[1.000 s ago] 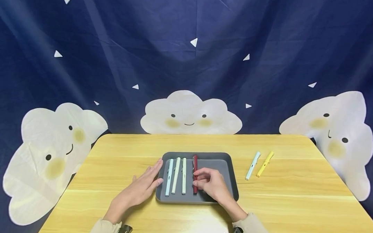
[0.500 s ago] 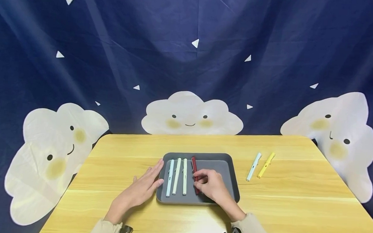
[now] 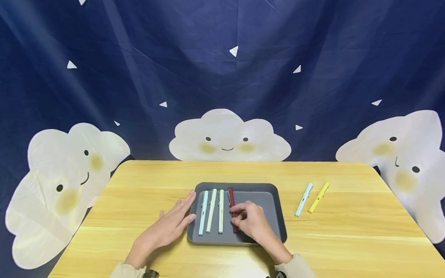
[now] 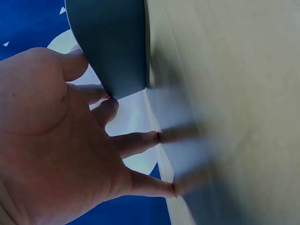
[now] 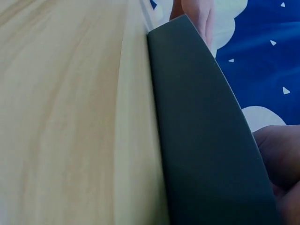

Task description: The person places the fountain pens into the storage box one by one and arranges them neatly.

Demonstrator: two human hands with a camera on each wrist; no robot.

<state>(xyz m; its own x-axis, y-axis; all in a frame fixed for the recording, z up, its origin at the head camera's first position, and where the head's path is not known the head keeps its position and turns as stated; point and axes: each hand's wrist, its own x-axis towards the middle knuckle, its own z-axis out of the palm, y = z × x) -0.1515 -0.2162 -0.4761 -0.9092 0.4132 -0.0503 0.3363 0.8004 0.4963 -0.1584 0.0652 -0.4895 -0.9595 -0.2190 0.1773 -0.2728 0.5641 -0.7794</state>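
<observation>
A dark red pen (image 3: 231, 195) with a clip lies in the grey tray (image 3: 259, 196), its top leaning slightly left. My right hand (image 3: 255, 221) pinches its lower half between thumb and fingers, covering part of the barrel. Left of it, side by side in the tray, lie a light blue pen (image 3: 203, 215) and two pale green pens, one nearer the blue (image 3: 211, 213) and one nearer the red (image 3: 221, 213). At the tray's left rim my left hand (image 3: 166, 227) rests with straight fingers. In the left wrist view its spread fingers (image 4: 136, 143) reach the tray wall (image 4: 115, 51) and tabletop.
On the wooden table (image 3: 351, 252), right of the tray, lie another light blue pen (image 3: 303, 199) and a yellow pen (image 3: 318, 198), both slanted. A dark blue curtain (image 3: 196, 50) with smiling white clouds hangs behind the table's far edge.
The dark red pen has turned from nearly straight to a slight slant, its lower end shifting right while my right hand keeps its pinch. My left hand stays at the tray's rim.
</observation>
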